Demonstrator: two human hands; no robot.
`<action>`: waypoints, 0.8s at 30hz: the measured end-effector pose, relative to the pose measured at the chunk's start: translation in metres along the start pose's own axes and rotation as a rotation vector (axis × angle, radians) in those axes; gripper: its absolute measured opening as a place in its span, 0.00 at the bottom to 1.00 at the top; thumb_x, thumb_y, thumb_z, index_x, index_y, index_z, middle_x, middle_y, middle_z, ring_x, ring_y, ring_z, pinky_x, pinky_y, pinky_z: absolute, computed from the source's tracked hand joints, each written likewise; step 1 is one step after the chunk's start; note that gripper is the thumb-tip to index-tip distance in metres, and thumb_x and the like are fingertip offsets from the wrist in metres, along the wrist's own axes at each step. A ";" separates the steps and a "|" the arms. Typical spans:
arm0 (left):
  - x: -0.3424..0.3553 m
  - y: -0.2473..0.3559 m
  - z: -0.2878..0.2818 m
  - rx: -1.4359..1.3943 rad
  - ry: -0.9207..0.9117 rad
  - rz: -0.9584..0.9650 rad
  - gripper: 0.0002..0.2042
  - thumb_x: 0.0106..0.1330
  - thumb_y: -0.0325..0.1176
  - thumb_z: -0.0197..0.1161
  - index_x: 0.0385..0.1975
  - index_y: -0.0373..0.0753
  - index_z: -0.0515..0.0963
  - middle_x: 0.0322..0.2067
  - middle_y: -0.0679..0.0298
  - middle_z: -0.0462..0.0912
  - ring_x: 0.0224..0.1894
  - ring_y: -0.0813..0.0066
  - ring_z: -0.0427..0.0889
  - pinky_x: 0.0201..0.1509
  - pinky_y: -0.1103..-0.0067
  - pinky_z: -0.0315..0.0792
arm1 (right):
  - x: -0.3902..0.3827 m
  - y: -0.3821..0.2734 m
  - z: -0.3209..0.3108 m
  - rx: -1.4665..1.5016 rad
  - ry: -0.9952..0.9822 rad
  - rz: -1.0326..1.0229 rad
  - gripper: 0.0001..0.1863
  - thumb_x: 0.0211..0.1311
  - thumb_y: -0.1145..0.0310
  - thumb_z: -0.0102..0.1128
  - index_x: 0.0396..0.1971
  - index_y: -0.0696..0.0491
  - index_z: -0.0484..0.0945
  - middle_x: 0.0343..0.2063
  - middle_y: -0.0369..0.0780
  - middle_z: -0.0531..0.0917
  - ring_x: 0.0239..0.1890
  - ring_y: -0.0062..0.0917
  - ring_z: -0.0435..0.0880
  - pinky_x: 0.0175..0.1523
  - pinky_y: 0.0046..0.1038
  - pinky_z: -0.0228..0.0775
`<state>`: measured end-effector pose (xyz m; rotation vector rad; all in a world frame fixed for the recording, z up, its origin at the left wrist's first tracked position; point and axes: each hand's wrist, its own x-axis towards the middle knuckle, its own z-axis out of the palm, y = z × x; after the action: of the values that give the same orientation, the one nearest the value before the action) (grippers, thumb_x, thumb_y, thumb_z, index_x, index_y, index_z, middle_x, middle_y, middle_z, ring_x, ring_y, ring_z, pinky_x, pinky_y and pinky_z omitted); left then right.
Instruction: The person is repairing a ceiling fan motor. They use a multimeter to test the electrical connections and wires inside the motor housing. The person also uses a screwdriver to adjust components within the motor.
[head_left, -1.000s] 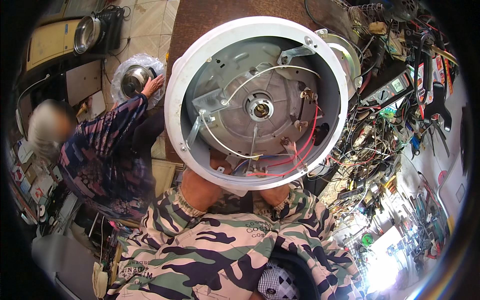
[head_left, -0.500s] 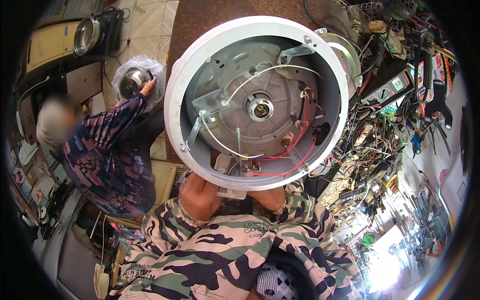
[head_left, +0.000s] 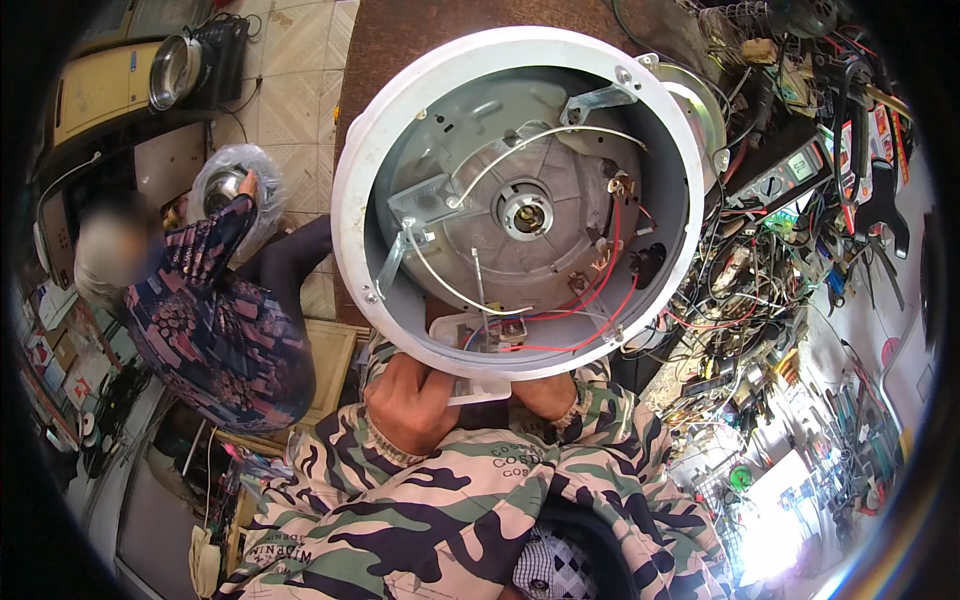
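Note:
A round white appliance housing [head_left: 352,200], probably a rice cooker body, lies with its open underside facing me. Inside are a grey metal plate [head_left: 480,130], a central round fitting [head_left: 526,214], white wires and red wires [head_left: 612,270]. At its near rim, a translucent white plastic panel [head_left: 482,389] shows both outside and inside the wall. My left hand [head_left: 410,402] is closed, its curled fingers gripping the panel's left side. Under the near rim rests my right hand [head_left: 545,394], beside the panel; the housing hides its fingers. A small switch part [head_left: 512,328] sits inside near the panel.
The brown table [head_left: 395,30] bears a round metal part [head_left: 705,115] behind the housing. At right are tangled wires, a multimeter [head_left: 800,167] and many tools [head_left: 882,215]. On the left, a co-worker [head_left: 215,300] handles a metal pot [head_left: 222,188] in clear plastic.
My left hand has come up from under the rim and rests more in sight at the panel. The housing has shifted slightly. The co-worker's pot has moved left, toward them.

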<state>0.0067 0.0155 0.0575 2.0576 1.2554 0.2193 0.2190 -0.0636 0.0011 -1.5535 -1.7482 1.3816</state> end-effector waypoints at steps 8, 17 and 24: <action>0.004 0.002 0.000 0.010 0.053 -0.062 0.20 0.40 0.25 0.69 0.38 0.37 0.84 0.29 0.58 0.78 0.30 0.57 0.82 0.29 0.66 0.77 | 0.017 -0.026 -0.010 0.612 0.035 0.418 0.13 0.62 0.72 0.69 0.47 0.56 0.85 0.37 0.42 0.88 0.39 0.32 0.87 0.44 0.35 0.77; -0.001 -0.017 -0.008 -0.141 0.012 -0.107 0.23 0.44 0.20 0.66 0.46 0.32 0.84 0.43 0.45 0.84 0.41 0.43 0.86 0.45 0.65 0.81 | -0.001 0.001 0.024 0.384 -0.058 0.207 0.19 0.62 0.69 0.71 0.52 0.55 0.82 0.46 0.40 0.87 0.47 0.31 0.86 0.52 0.34 0.77; -0.001 -0.031 -0.001 -0.222 0.088 -0.096 0.19 0.44 0.20 0.67 0.41 0.33 0.84 0.40 0.51 0.83 0.39 0.45 0.84 0.43 0.65 0.80 | 0.019 -0.018 0.018 0.750 -0.069 0.509 0.35 0.61 0.70 0.72 0.66 0.58 0.67 0.49 0.43 0.85 0.51 0.30 0.84 0.55 0.34 0.77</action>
<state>-0.0158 0.0238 0.0383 1.8115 1.3169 0.3897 0.1898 -0.0515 0.0040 -1.5360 -0.6933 2.0302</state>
